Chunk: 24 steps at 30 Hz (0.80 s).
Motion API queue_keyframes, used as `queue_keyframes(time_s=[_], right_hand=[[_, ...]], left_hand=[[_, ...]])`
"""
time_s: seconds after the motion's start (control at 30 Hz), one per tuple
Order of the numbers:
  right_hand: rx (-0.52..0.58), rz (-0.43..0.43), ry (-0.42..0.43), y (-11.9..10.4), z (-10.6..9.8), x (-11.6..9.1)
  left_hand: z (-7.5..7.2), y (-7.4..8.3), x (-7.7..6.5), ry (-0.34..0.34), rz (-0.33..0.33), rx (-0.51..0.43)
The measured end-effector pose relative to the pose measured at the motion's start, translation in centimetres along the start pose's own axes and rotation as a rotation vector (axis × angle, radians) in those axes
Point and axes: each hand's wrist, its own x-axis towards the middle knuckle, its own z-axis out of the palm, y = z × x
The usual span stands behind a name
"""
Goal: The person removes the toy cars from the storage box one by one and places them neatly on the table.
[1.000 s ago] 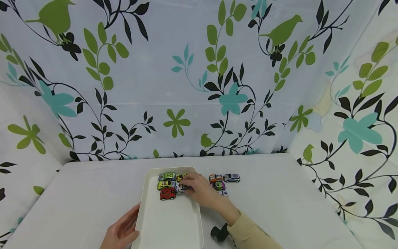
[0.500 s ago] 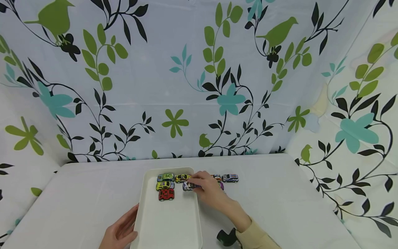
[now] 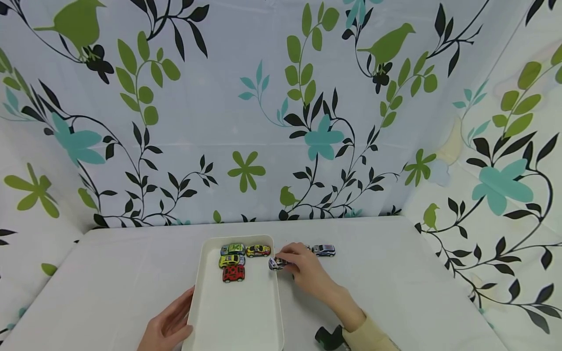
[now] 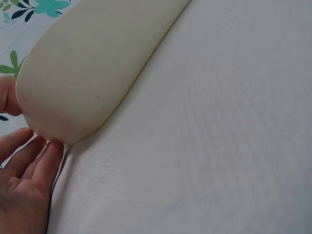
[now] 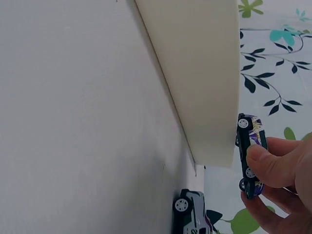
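My right hand (image 3: 307, 268) pinches a small toy car (image 5: 251, 151), white and purple with black wheels, between thumb and fingers. In the head view this car overlaps the right rim of the cream tray (image 3: 237, 312); in the right wrist view it is raised beside the tray's rim. At the tray's left side my left hand (image 3: 169, 321) holds the edge, its fingers (image 4: 51, 163) against the outer wall and its thumb over the rim. Inside the tray's far end stand a green car (image 3: 232, 249), two yellow cars (image 3: 258, 250) and a red car (image 3: 233, 273) with black spots.
A silver-blue car (image 3: 323, 250) stands on the white table (image 3: 395, 292) right of the tray; other cars there are hidden behind my right hand. A dark device (image 3: 329, 338) is beside the right sleeve. Patterned cloth (image 3: 197, 122) hangs behind the table.
My right hand has moved right with the white and purple car, from among the tray's cars to the right rim, uncovering the yellow car at the back. My left hand stays at the tray.
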Motion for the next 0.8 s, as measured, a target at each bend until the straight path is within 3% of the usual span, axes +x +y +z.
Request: queue_keyframes(time_s=[0.23,0.47,0.8], right_hand=[[-0.005,0.018,0.053,0.9,-0.8,-1.1],[-0.007,0.018,0.101,2.2,-1.7,-2.1],[0.0,0.137,0.11,3.8,-2.2,-3.5]], left_hand=[[0.2,0.1,-0.1,0.044,-0.022,0.037],[0.2,-0.2,-0.1,0.033,0.023,0.009],[0.0,-0.4,0.0,0.002,0.069,-0.013]])
